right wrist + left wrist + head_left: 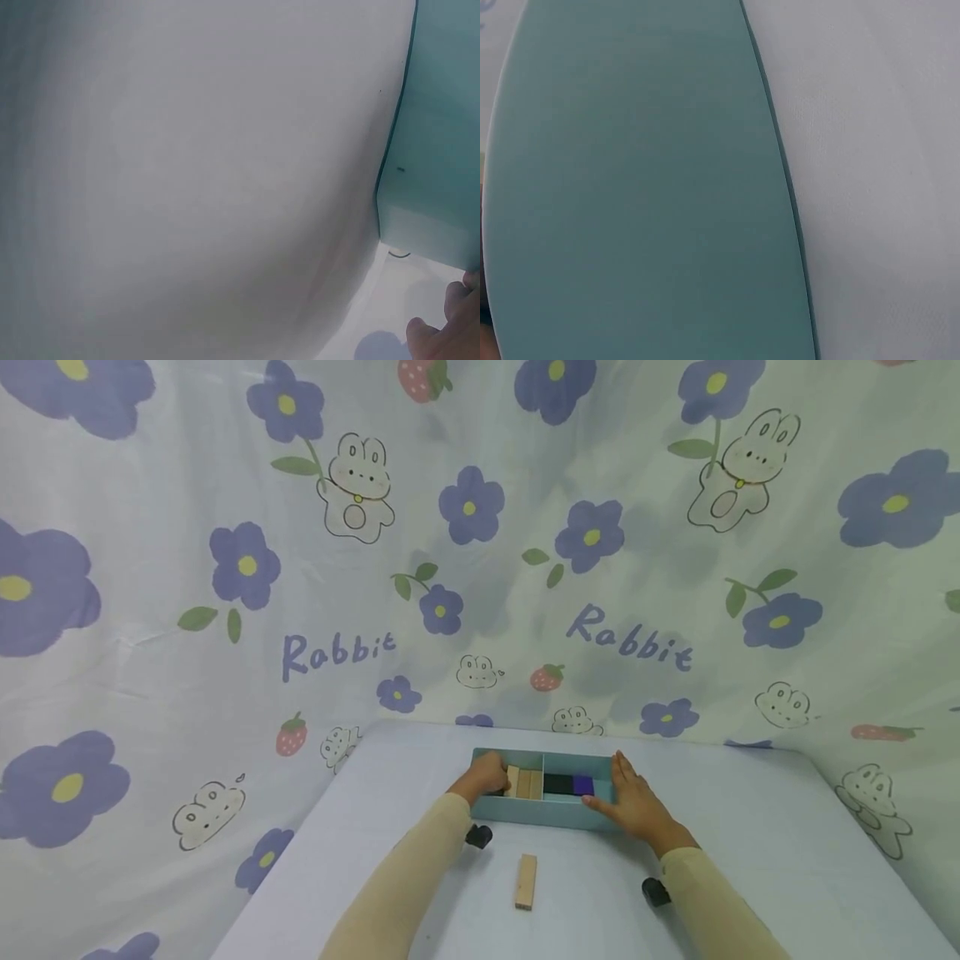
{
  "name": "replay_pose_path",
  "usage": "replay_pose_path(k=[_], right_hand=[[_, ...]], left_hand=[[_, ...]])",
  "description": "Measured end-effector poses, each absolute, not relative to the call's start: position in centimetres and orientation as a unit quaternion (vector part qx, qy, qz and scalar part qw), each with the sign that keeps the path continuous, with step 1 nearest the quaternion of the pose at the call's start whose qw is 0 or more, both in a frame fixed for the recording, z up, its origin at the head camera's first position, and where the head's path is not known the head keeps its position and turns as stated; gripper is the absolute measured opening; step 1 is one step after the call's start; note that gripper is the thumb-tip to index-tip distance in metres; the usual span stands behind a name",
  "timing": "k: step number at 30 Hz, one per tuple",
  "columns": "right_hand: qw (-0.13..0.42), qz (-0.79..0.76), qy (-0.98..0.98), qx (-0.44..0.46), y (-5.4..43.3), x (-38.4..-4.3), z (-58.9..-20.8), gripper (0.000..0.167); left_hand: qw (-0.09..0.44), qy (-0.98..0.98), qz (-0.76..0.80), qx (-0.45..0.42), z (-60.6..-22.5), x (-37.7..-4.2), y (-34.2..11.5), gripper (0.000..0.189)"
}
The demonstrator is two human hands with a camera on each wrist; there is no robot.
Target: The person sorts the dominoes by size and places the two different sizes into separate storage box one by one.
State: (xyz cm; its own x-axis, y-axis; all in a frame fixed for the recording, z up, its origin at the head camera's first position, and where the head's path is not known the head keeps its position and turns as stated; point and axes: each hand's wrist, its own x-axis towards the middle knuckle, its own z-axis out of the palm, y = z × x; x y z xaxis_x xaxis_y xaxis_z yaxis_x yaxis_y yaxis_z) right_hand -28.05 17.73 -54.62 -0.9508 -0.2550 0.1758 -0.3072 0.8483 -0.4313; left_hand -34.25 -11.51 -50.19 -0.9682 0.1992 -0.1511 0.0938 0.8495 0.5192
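A blue-green divided box [536, 812] stands on the white table. Several light wooden blocks [525, 782] line up in its left compartment; in the right one lie black blocks [558, 784] and a purple block [583, 786]. My left hand [487, 775] reaches over the left end into the left compartment, fingers bent down beside the wooden blocks; its fingertips are hidden. My right hand [633, 800] rests against the box's right end, fingers straight along the wall and thumb at the front rim. The box's outer wall [645, 180] fills much of the left wrist view.
A single wooden block [526, 882] lies on the table in front of the box, between the forearms. Black wrist-worn pieces [478, 836] show under the sleeves. Behind the table hangs a curtain [510, 593] printed with flowers and rabbits.
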Motion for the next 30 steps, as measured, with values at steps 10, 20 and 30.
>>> replay_pose_path(k=[10,20,30], right_hand=[[0.055,0.228,-0.961,0.146,17.8,-28.5,-53.9,0.115],[0.053,0.229,-0.960,0.151,17.5,-28.2,-53.9,0.114],[0.055,0.230,-0.960,0.149,17.7,-28.1,-54.6,0.113]], left_hand=[[0.102,0.962,0.235,0.096,-49.6,-34.4,-11.3,0.023],[0.097,0.954,0.270,0.090,-49.2,-33.6,-11.9,0.009],[0.138,0.881,0.441,0.104,-47.2,-32.7,-13.0,0.048]])
